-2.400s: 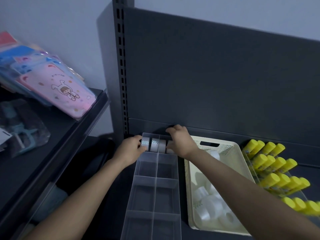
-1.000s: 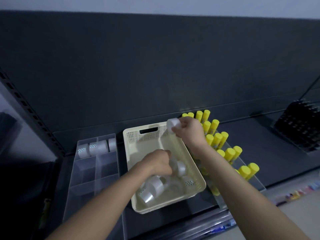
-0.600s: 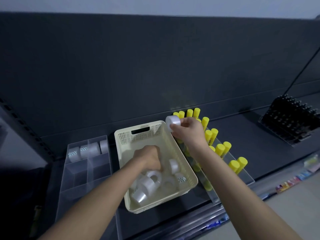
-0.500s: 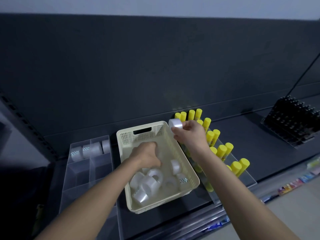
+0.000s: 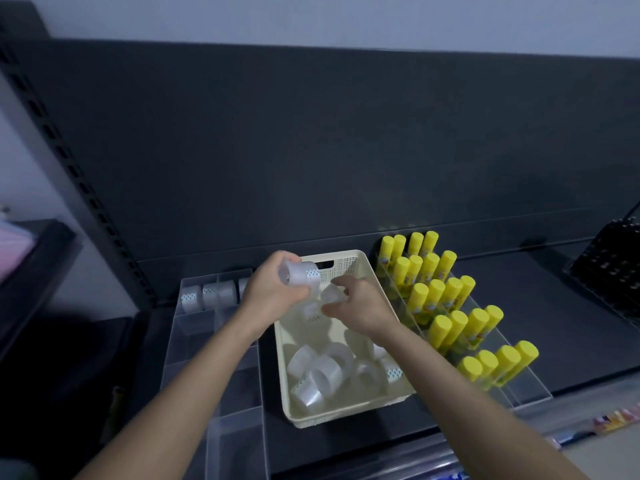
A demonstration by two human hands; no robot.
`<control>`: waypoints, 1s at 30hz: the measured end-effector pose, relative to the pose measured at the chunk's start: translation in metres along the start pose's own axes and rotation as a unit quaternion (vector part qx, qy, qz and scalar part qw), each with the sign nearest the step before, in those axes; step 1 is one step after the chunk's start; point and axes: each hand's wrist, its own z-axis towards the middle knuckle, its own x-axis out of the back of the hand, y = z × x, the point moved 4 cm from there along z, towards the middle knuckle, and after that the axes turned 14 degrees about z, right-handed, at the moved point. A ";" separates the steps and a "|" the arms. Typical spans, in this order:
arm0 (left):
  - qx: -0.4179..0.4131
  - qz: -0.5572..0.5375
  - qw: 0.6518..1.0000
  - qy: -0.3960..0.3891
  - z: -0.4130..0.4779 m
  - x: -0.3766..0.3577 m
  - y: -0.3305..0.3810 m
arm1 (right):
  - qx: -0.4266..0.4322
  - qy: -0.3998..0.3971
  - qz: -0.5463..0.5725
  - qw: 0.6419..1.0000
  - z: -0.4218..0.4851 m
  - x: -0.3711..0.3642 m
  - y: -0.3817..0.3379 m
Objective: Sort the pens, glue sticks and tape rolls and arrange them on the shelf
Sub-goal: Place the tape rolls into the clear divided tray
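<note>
My left hand (image 5: 273, 296) grips a stack of clear tape rolls (image 5: 302, 275) above the back left corner of the cream basket (image 5: 360, 265). My right hand (image 5: 360, 308) pinches another clear tape roll (image 5: 331, 293) just to its right, over the basket. Several loose tape rolls (image 5: 320, 374) lie in the basket's front half. More tape rolls (image 5: 211, 296) stand in a row in the back compartments of the clear divided tray (image 5: 194, 344) on the left. Yellow glue sticks (image 5: 446, 303) stand in rows in a clear stepped holder on the right.
A black pen rack (image 5: 613, 271) sits at the far right of the dark shelf (image 5: 540, 299). The slotted upright post (image 5: 69, 161) runs along the left, with another dark shelf beyond it. Coloured labels line the shelf's front edge at lower right.
My left hand has lifted out of the basket holding tape rolls and moved to the back left. My right hand has come left from the basket's right rim, still holding its roll.
</note>
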 end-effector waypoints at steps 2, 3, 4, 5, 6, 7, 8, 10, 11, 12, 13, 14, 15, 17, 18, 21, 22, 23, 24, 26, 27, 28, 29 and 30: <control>0.009 -0.018 1.000 0.008 -0.003 0.009 -0.003 | -0.031 -0.007 0.047 0.998 0.007 -0.008 0.003; 0.013 -0.028 0.999 0.013 -0.005 0.013 -0.005 | -0.050 -0.011 0.077 0.996 0.011 -0.012 0.005; 0.017 -0.039 0.999 0.015 -0.006 0.017 -0.006 | -0.060 -0.014 0.090 0.994 0.014 -0.014 0.006; 0.022 -0.048 0.998 0.016 -0.008 0.021 -0.008 | -0.060 -0.013 0.082 0.995 0.017 -0.016 0.006; 0.027 -0.054 0.998 0.017 -0.009 0.025 -0.010 | -0.055 -0.013 0.071 0.996 0.021 -0.018 0.006; 0.031 -0.060 0.998 0.019 -0.010 0.028 -0.013 | -0.048 -0.013 0.070 0.996 0.023 -0.020 0.006; 0.036 -0.066 0.997 0.021 -0.011 0.032 -0.016 | -0.044 -0.017 0.081 0.996 0.026 -0.023 0.005; 0.052 -0.091 0.994 0.023 -0.014 0.037 -0.021 | -0.035 -0.030 0.106 0.993 0.030 -0.029 0.004; 0.061 -0.109 0.992 0.020 -0.015 0.039 -0.024 | -0.027 -0.036 0.107 0.993 0.031 -0.032 0.003; 0.069 -0.134 0.989 0.013 -0.017 0.040 -0.026 | -0.021 -0.044 0.101 0.994 0.033 -0.034 0.002; 0.073 -0.165 0.984 0.003 -0.018 0.041 -0.029 | -0.016 -0.051 0.092 0.994 0.036 -0.037 0.001; 0.077 -0.200 0.977 -0.009 -0.020 0.042 -0.031 | -0.010 -0.055 0.079 0.995 0.038 -0.040 0.001; 0.081 -0.236 0.968 -0.020 -0.020 0.042 -0.033 | -0.007 -0.060 0.062 0.996 0.040 -0.042 0.000; 0.085 -0.286 0.954 -0.035 -0.022 0.043 -0.037 | -0.007 -0.075 0.038 0.996 0.042 -0.046 0.000; 0.085 -0.300 0.950 -0.037 -0.022 0.044 -0.039 | -0.004 -0.083 0.030 0.996 0.043 -0.048 0.000; 0.094 -0.313 0.945 -0.026 -0.024 0.047 -0.046 | 0.018 -0.109 0.007 0.994 0.043 -0.052 -0.005; 0.098 -0.313 0.944 -0.023 -0.024 0.049 -0.049 | 0.023 -0.117 -0.001 0.993 0.044 -0.054 -0.007; 0.102 -0.313 0.944 -0.021 -0.025 0.050 -0.050 | 0.027 -0.123 -0.006 0.992 0.044 -0.056 -0.008; 0.106 -0.312 0.944 -0.016 -0.026 0.051 -0.052 | 0.030 -0.126 -0.009 0.992 0.045 -0.058 -0.009; 0.114 -0.305 0.945 -0.003 -0.027 0.054 -0.056 | 0.037 -0.121 -0.030 0.992 0.048 -0.061 -0.010; 0.115 -0.301 0.947 0.004 -0.028 0.056 -0.057 | 0.045 -0.117 -0.054 0.991 0.050 -0.062 -0.011; 0.115 -0.297 0.948 0.011 -0.028 0.058 -0.058 | 0.055 -0.114 -0.080 0.989 0.051 -0.062 -0.012; 0.114 -0.293 0.949 0.018 -0.029 0.060 -0.059 | 0.064 -0.115 -0.103 0.986 0.052 -0.063 -0.013; 0.115 -0.290 0.950 0.024 -0.030 0.061 -0.060 | 0.073 -0.119 -0.121 0.983 0.052 -0.064 -0.014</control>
